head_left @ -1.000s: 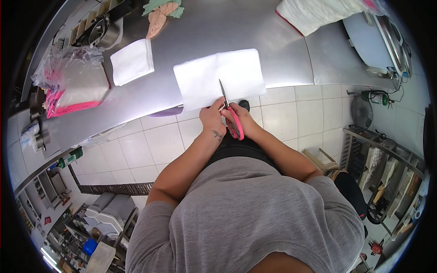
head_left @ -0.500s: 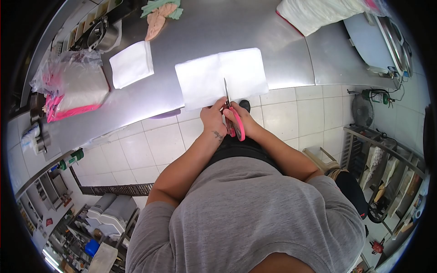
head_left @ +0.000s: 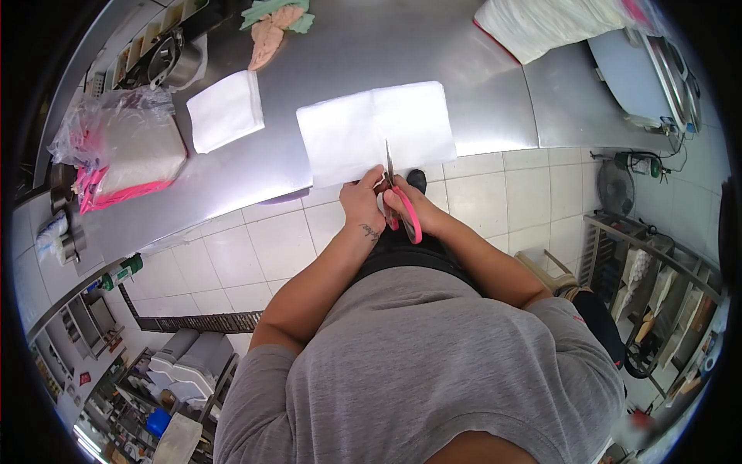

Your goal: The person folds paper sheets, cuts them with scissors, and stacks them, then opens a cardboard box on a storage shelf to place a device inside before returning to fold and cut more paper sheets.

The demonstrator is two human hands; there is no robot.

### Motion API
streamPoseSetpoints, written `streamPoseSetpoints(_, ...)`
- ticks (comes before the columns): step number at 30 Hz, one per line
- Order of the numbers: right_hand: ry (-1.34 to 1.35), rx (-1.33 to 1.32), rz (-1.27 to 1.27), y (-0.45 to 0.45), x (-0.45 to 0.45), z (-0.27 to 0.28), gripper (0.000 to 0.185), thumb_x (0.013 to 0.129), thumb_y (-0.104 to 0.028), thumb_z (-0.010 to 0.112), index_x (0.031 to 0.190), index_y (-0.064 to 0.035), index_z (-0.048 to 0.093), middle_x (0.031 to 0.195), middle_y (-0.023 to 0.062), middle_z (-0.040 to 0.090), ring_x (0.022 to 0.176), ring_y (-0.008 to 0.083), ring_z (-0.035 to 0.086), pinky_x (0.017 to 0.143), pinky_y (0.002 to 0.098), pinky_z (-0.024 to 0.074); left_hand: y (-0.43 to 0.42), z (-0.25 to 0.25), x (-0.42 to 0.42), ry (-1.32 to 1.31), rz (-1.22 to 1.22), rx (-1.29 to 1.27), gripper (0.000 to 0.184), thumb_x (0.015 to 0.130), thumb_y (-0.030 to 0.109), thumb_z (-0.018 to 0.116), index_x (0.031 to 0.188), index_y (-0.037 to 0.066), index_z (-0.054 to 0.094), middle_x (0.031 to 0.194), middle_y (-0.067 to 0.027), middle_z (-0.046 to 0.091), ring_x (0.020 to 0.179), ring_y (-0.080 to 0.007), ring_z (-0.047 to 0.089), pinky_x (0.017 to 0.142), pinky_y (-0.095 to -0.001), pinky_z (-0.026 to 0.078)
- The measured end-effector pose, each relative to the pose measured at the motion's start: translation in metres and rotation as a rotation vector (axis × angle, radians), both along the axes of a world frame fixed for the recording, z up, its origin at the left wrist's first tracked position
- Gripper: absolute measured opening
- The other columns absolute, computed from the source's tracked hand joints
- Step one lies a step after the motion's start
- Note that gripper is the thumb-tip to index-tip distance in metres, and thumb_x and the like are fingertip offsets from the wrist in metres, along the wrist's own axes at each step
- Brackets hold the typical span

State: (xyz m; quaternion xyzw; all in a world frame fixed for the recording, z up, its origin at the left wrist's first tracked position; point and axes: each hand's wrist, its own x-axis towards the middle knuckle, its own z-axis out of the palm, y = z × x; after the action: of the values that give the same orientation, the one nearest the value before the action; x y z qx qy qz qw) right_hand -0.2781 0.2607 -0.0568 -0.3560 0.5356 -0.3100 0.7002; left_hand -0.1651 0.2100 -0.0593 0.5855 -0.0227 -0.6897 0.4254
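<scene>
My right hand (head_left: 423,209) is closed around the pink handles of a pair of scissors (head_left: 418,224). Their metal blades point away from me, and one long blade lies over a white sheet (head_left: 340,127). This sheet, possibly paper or cloth, has a middle crease and rests on the steel table, its near edge reaching past the table's front. At that near edge, my left hand (head_left: 360,205) pinches the sheet beside the scissors. The lower blade and some of the fingertips are hidden.
A stack of white sheets (head_left: 226,112) and a pink-edged plastic pack (head_left: 143,151) lie to the left on the steel table (head_left: 479,100). Green and peach cloths (head_left: 268,35) lie farther back. A white pack (head_left: 541,27) sits at the far right.
The scissors have turned slightly, with the blade tip shifting right and a little toward me. Their pink handles have moved slightly right. My left hand stays at the sheet's edge.
</scene>
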Motion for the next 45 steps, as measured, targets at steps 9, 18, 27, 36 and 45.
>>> streamPoseSetpoints(9, 0.046, 0.048, -0.024, -0.008, 0.002, 0.007, 0.047, 0.092, -0.048, 0.054, 0.099, -0.0023, 0.043, 0.065, 0.0065, 0.051, 0.048, 0.0155, 0.053, 0.042, 0.0279, 0.046, -0.006, -0.003, 0.0, -0.013, 0.0, 0.007, 0.016, 0.076, 0.0, 0.071, 0.084, 0.0, 0.057, 0.074, -0.0075, 0.059, 0.063, -0.0177, 0.056, 0.057, -0.0306, 0.048)
streamPoseSetpoints(18, 0.069, 0.092, -0.083, -0.009, 0.006, 0.014, 0.043, 0.092, -0.043, 0.056, 0.096, -0.0012, 0.048, 0.062, 0.0054, 0.051, 0.044, 0.0142, 0.052, 0.039, 0.027, 0.0439, -0.007, -0.003, 0.002, -0.02, -0.008, -0.008, 0.014, 0.075, 0.0, 0.071, 0.082, 0.0, 0.058, 0.074, -0.0082, 0.06, 0.066, -0.0174, 0.058, 0.058, -0.0297, 0.049)
streamPoseSetpoints(27, 0.048, 0.117, -0.161, -0.017, 0.007, 0.014, 0.045, 0.091, -0.044, 0.059, 0.096, 0.0002, 0.05, 0.061, 0.0051, 0.052, 0.042, 0.0137, 0.052, 0.038, 0.0266, 0.0431, -0.006, -0.006, 0.004, -0.082, -0.067, -0.006, 0.027, 0.074, 0.0, 0.072, 0.096, 0.002, 0.057, 0.085, -0.007, 0.061, 0.072, -0.016, 0.059, 0.061, -0.029, 0.048)
streamPoseSetpoints(36, 0.189, 0.106, 0.03, -0.019, -0.022, 0.055, 0.034, 0.088, -0.035, 0.063, 0.095, -0.0024, 0.054, 0.06, 0.0009, 0.048, 0.043, 0.0092, 0.047, 0.04, 0.0242, 0.04, -0.008, 0.068, 0.075, -0.009, -0.721, 0.019, 0.025, 0.084, 0.025, 0.069, 0.092, 0.003, 0.059, 0.088, -0.0022, 0.063, 0.076, -0.0113, 0.056, 0.062, -0.023, 0.039)
streamPoseSetpoints(45, 0.073, 0.044, 0.226, -0.011, -0.058, 0.136, 0.033, 0.085, -0.028, 0.068, 0.101, -0.0025, 0.056, 0.071, -0.0021, 0.05, 0.054, 0.0063, 0.047, 0.047, 0.0213, 0.0411, -0.133, 0.147, 0.065, -0.813, -1.135, -0.775, 0.092, 0.081, 0.059, 0.062, 0.143, 0.0, 0.03, 0.099, -0.0228, 0.063, 0.105, -0.0312, 0.058, 0.087, -0.0382, 0.045)
